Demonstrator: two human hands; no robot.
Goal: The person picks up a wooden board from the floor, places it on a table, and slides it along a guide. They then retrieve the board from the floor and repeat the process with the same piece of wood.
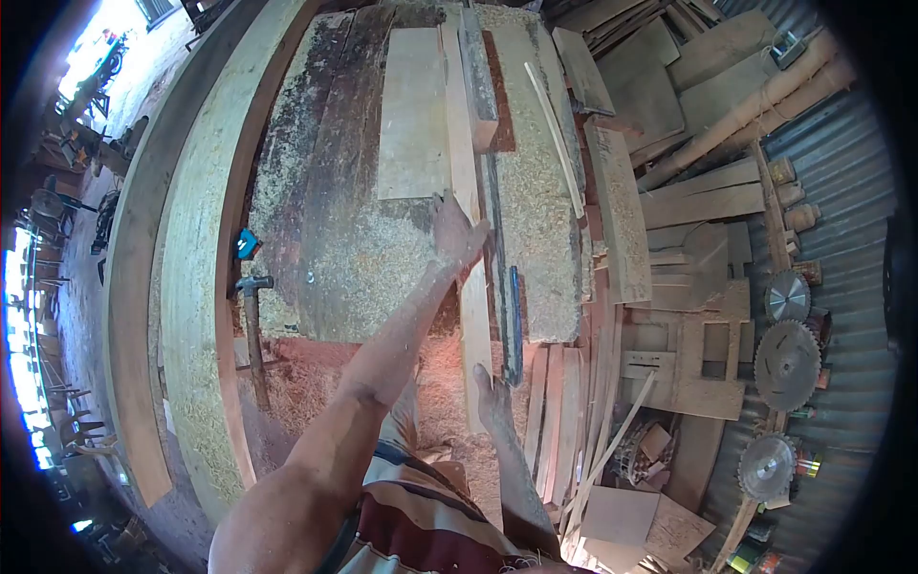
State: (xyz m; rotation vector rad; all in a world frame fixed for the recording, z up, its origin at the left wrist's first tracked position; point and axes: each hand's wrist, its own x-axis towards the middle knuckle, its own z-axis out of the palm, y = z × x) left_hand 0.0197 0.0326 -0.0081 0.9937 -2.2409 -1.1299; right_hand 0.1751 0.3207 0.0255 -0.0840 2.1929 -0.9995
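Observation:
A long narrow wooden strip runs lengthwise along the sawdust-covered workbench and past its near edge. My left hand lies on the strip with its fingers spread, close to the lower corner of a pale flat board. Lower down, my right hand is at the strip's near end, its fingers wrapped against the edge. A thick wooden block sits beside the strip at the far end. Just right of the strip is a dark straight bar.
Two long planks flank the bench on the left, with a hammer and a blue object beside them. A thin stick lies on the right. Saw blades hang by the corrugated wall; stacked boards fill the right side.

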